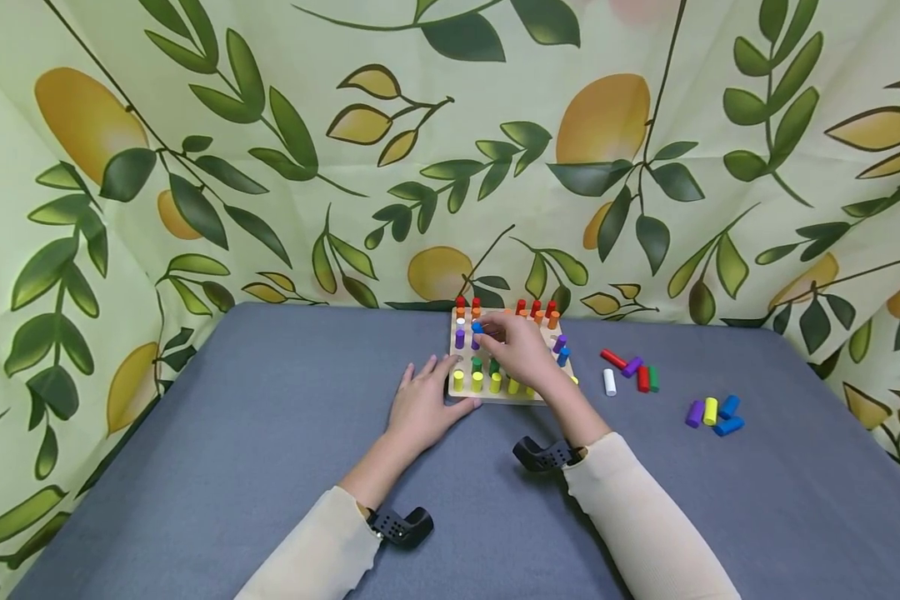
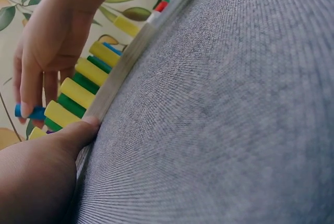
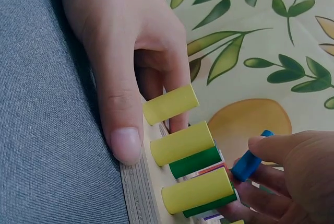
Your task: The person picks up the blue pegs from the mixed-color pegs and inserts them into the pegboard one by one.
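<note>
My right hand (image 1: 521,346) pinches a blue peg (image 3: 251,157) between thumb and fingers, over the left part of a wooden pegboard (image 1: 498,400). In the left wrist view the blue peg (image 2: 31,112) is tilted nearly level, beside the standing pegs. My left hand (image 1: 423,408) rests at the board's front left corner, its thumb (image 3: 125,143) against the front edge and its fingers by the left side. Yellow pegs (image 1: 496,382) stand along the front row, with green pegs (image 3: 195,162) behind them. My right hand hides part of the board's middle.
Right of the board lie loose pegs: a white peg (image 1: 609,382), red pegs (image 1: 642,380), a green peg (image 1: 653,379), purple pegs (image 1: 694,414), a yellow peg (image 1: 710,411) and blue pegs (image 1: 729,427). A leaf-patterned cloth (image 1: 270,167) hangs behind the grey table (image 1: 270,442).
</note>
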A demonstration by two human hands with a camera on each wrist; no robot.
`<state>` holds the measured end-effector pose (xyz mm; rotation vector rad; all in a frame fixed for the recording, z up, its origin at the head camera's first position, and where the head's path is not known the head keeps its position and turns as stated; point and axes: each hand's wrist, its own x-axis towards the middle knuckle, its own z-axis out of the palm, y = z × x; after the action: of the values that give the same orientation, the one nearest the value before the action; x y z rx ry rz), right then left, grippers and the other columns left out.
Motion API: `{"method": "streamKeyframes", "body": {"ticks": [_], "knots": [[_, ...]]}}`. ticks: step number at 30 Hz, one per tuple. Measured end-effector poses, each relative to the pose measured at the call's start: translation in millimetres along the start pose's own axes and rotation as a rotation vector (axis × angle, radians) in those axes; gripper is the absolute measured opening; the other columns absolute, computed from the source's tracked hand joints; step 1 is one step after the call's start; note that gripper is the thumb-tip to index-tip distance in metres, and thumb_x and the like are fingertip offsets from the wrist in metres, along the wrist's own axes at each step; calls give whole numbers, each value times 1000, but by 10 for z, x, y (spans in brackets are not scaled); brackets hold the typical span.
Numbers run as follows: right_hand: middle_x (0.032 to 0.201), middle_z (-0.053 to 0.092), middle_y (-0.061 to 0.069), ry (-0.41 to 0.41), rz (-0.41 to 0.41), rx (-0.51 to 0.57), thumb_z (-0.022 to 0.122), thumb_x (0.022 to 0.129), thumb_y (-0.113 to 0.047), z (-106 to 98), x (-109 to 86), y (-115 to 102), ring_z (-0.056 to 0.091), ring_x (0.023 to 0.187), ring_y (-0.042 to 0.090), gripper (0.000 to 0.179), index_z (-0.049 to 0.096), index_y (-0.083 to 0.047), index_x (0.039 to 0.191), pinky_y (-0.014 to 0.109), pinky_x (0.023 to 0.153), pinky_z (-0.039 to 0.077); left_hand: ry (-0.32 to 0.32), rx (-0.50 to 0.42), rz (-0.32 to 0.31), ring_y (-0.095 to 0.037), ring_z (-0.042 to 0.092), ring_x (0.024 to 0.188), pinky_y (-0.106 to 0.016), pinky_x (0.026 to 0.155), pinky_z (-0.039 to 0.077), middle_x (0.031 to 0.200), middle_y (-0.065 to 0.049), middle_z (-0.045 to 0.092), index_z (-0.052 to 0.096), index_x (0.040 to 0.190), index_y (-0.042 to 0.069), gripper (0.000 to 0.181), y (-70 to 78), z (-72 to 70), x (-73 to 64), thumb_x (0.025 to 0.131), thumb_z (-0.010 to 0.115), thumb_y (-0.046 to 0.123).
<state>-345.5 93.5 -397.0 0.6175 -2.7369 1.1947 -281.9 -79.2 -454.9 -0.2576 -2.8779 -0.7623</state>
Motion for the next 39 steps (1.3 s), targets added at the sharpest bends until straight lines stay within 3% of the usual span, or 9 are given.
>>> {"method": "streamKeyframes", "body": {"ticks": [7,16,20,24,27,31,35,39], "knots": [[112,76,13,7,30,-11,68,97,-17,23,16,37,74,101,30,30,69,-4,124,44,90,61,1,-4,-5,-32,44,147,-58,126,22,151,-13,54,52,148,15,77,9,5,9,87,73,57],[106,74,15,21,66,54,66,99,-19,-70,-22,-51,75,87,28,34,66,-4,130,35,72,63,2,-2,2,-33,44,147,-59,126,23,150,-13,56,52,148,14,77,23,10,7,87,74,55],[108,73,17,3,39,113,66,99,-20,-118,-56,-123,76,83,29,35,64,-4,130,34,69,64,9,-24,10,-33,44,147,-59,126,22,149,-11,57,53,147,16,75,24,5,4,88,69,59],[109,73,17,-29,0,176,68,98,-18,-66,-77,-193,76,85,29,35,64,-3,129,37,70,64,44,-128,1,-33,42,149,-59,127,19,153,-10,53,52,147,14,69,29,-21,-7,95,56,60],[109,73,19,-51,-9,244,68,97,-16,-6,-84,-228,76,89,31,35,64,-2,128,39,70,65,104,-260,7,-32,42,148,-57,125,26,154,-11,51,54,145,12,59,26,-32,-14,101,49,52],[110,73,19,-61,-27,309,68,97,-16,32,-100,-258,76,92,28,34,65,-1,127,34,68,64,175,-381,62,-31,44,146,-53,121,35,147,-10,58,61,139,11,47,23,-30,-14,104,50,41],[112,73,17,-76,-50,346,68,97,-16,49,-116,-284,76,91,25,33,66,0,125,31,68,64,232,-431,127,-30,52,139,-51,117,40,137,-12,65,67,129,6,37,30,-28,0,104,55,32],[110,74,16,-84,-49,354,69,97,-17,62,-128,-291,76,88,22,31,68,-1,123,29,68,63,253,-487,140,-29,60,129,-49,111,46,127,-13,70,70,120,5,30,30,-28,10,103,59,27]]}}
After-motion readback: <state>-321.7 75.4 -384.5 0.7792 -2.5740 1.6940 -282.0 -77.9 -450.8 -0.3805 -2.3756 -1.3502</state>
